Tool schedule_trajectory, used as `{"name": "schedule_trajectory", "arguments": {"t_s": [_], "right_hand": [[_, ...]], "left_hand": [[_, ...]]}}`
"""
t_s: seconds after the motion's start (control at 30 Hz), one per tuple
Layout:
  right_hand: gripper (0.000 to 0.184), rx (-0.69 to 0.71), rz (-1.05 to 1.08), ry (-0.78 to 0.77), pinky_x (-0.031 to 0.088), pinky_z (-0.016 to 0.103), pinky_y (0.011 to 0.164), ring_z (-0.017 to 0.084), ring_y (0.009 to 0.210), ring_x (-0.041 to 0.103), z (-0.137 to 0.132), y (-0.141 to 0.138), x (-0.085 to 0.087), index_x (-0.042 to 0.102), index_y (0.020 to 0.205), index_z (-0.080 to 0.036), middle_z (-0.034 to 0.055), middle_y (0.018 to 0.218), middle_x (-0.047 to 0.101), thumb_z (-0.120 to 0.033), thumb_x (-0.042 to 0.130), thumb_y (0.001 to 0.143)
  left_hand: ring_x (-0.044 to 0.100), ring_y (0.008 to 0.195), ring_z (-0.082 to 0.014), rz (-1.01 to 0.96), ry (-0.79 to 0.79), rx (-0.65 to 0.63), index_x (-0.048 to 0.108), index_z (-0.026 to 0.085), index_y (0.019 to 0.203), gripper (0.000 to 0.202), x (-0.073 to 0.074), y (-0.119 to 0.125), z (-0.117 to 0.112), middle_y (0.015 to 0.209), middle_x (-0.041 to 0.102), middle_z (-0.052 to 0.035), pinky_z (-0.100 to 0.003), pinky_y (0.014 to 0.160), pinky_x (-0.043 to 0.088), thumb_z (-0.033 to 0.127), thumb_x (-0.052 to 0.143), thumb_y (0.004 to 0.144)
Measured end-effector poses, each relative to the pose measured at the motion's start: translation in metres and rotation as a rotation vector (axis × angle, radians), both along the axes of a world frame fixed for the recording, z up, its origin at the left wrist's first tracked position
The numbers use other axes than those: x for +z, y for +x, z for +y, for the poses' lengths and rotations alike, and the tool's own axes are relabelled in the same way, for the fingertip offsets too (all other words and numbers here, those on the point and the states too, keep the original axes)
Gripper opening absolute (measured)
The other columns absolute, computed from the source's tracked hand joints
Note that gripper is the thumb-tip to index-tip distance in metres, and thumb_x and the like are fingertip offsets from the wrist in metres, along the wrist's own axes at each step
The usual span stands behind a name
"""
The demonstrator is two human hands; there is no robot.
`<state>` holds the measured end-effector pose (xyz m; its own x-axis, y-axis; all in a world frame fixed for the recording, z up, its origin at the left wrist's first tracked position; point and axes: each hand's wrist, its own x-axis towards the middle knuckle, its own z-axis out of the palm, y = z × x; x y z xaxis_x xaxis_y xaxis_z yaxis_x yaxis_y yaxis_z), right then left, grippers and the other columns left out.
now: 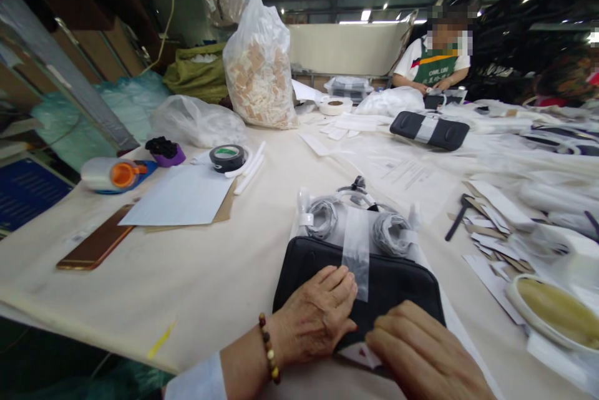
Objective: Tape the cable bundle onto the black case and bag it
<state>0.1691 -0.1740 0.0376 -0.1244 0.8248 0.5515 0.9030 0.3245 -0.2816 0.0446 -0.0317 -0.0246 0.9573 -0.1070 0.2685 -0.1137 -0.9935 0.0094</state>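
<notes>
A black zip-up case (318,263) lies before me with a clear tape strip (356,244) across its middle. My left hand (318,309) rests flat on the case, its fingers stretched over the front beside the tape. At the case's near edge my right hand (421,350) is closed, with curled fingers. Its fingertips touch a white slip with a red mark (362,355); what they grip is hidden. Behind the case lie two wrapped grey coils (392,233) and a white strap with black clips, on a pale sheet.
To the left are a phone (96,244), white paper (182,194), black tape (228,158) and a tape dispenser (115,174). Card scraps (496,241) and a tape roll (556,309) lie right. Another black case (429,130) sits farther back, near a co-worker (435,66).
</notes>
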Motion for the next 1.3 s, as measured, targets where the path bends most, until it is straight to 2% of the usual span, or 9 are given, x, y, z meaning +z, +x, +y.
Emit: {"name": "schedule_trajectory", "arguments": {"t_s": [0.13, 0.37, 0.5, 0.63, 0.87, 1.03, 1.13, 1.2, 1.3], "right_hand": [[0.025, -0.026, 0.072, -0.013, 0.040, 0.020, 0.052, 0.010, 0.056, 0.046, 0.031, 0.021, -0.009, 0.053, 0.075, -0.017, 0.0007, 0.062, 0.055, -0.015, 0.035, 0.092], [0.027, -0.065, 0.185, -0.146, 0.040, 0.016, 0.050, 0.008, 0.054, 0.050, 0.050, 0.041, -0.034, 0.051, 0.069, -0.019, -0.0015, 0.060, 0.050, -0.022, 0.039, 0.093], [0.025, -0.048, 0.244, -0.235, 0.042, 0.017, 0.052, 0.009, 0.057, 0.052, 0.052, 0.045, -0.042, 0.052, 0.069, -0.019, -0.0015, 0.062, 0.052, -0.024, 0.042, 0.092], [0.027, -0.068, 0.249, -0.256, 0.040, 0.018, 0.051, 0.009, 0.055, 0.052, 0.058, 0.046, -0.050, 0.052, 0.068, -0.018, -0.0017, 0.061, 0.052, -0.025, 0.041, 0.092], [0.025, -0.112, 0.216, -0.262, 0.038, 0.020, 0.049, 0.009, 0.053, 0.050, 0.061, 0.043, -0.064, 0.051, 0.069, -0.019, -0.0022, 0.061, 0.050, -0.021, 0.041, 0.091], [0.019, -0.103, 0.221, -0.254, 0.039, 0.021, 0.052, 0.010, 0.056, 0.050, 0.058, 0.041, -0.065, 0.053, 0.076, -0.019, -0.0012, 0.064, 0.051, -0.015, 0.040, 0.090], [0.021, -0.120, 0.223, -0.256, 0.038, 0.021, 0.052, 0.010, 0.055, 0.050, 0.059, 0.040, -0.066, 0.053, 0.074, -0.019, -0.0013, 0.063, 0.050, -0.017, 0.040, 0.091], [0.021, -0.138, 0.221, -0.279, 0.038, 0.021, 0.052, 0.010, 0.056, 0.050, 0.059, 0.040, -0.069, 0.052, 0.073, -0.019, -0.0016, 0.063, 0.049, -0.019, 0.041, 0.091], [0.021, -0.152, 0.209, -0.299, 0.038, 0.021, 0.053, 0.010, 0.057, 0.049, 0.058, 0.039, -0.075, 0.050, 0.072, -0.019, -0.0017, 0.064, 0.049, -0.020, 0.043, 0.091]], "left_hand": [[0.038, 0.125, -0.0195, -0.076, -0.057, -0.013, 0.047, 0.006, 0.119, 0.034, -0.003, -0.003, 0.000, 0.127, 0.050, -0.0112, -0.033, 0.111, 0.027, 0.015, 0.039, 0.087], [0.034, 0.128, -0.0196, -0.078, -0.188, 0.035, 0.048, 0.008, 0.116, 0.032, -0.003, -0.007, -0.004, 0.125, 0.052, -0.0100, -0.034, 0.107, 0.030, 0.016, 0.037, 0.088], [0.037, 0.126, -0.0217, -0.199, -0.195, 0.062, 0.056, 0.010, 0.091, 0.021, -0.012, -0.005, -0.006, 0.115, 0.058, -0.0141, -0.035, 0.099, 0.037, 0.013, 0.037, 0.085], [0.047, 0.118, -0.0217, -0.331, -0.163, 0.039, 0.054, 0.013, 0.073, 0.019, -0.024, -0.001, -0.006, 0.104, 0.063, -0.0146, -0.032, 0.092, 0.042, 0.007, 0.038, 0.082], [0.060, 0.100, -0.0192, -0.543, -0.064, 0.061, 0.054, 0.015, 0.070, 0.015, -0.031, 0.006, -0.006, 0.083, 0.066, -0.0060, -0.029, 0.086, 0.046, 0.006, 0.048, 0.081], [0.060, 0.094, -0.0154, -0.536, -0.032, 0.091, 0.055, 0.016, 0.066, 0.021, -0.032, 0.004, -0.007, 0.079, 0.065, -0.0024, -0.025, 0.077, 0.048, 0.008, 0.047, 0.084], [0.059, 0.090, -0.0130, -0.505, -0.050, 0.119, 0.056, 0.017, 0.066, 0.024, -0.030, 0.003, -0.009, 0.072, 0.061, 0.0003, -0.025, 0.078, 0.045, 0.007, 0.044, 0.085], [0.057, 0.085, -0.0109, -0.508, -0.027, 0.123, 0.059, 0.018, 0.071, 0.023, -0.027, 0.005, -0.009, 0.073, 0.060, 0.0020, -0.024, 0.078, 0.043, 0.007, 0.044, 0.085], [0.055, 0.089, -0.0123, -0.502, 0.109, 0.084, 0.064, 0.018, 0.085, 0.018, -0.024, 0.010, -0.009, 0.087, 0.063, 0.0005, -0.026, 0.080, 0.040, 0.015, 0.047, 0.086]]}}
